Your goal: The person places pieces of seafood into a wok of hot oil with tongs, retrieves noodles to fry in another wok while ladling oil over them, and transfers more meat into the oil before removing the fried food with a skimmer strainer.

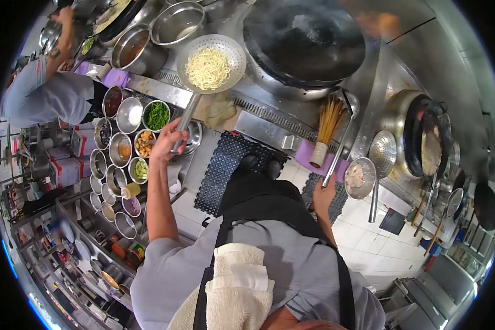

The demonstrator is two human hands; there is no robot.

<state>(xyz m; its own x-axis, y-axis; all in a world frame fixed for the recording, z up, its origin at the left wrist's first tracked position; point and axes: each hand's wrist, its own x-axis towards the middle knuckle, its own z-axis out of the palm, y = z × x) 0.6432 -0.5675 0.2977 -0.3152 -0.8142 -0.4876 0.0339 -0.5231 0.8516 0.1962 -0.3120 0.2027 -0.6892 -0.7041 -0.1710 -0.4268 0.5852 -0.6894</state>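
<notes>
My left hand (169, 142) is closed round the handle of a perforated strainer (234, 58), which holds a heap of pale noodles (207, 69). The strainer is above the stove's front edge, left of a large dark wok (305, 41) with steam over it. On the right, my right hand (324, 193) grips the long handle of a metal ladle (341, 144), whose bowl rests near the wok's lower right rim. A bamboo brush (329, 124) lies just left of that handle, and a bowl of pale food (360, 179) is to the right of my hand.
Metal containers of ingredients (120, 149) stand on the left, with chopped greens (156, 115) in one. Two steel pots (139, 49) sit at the upper left, near a co-worker's arm (65, 41). Another wok (432, 137) and a second strainer (383, 152) are on the right.
</notes>
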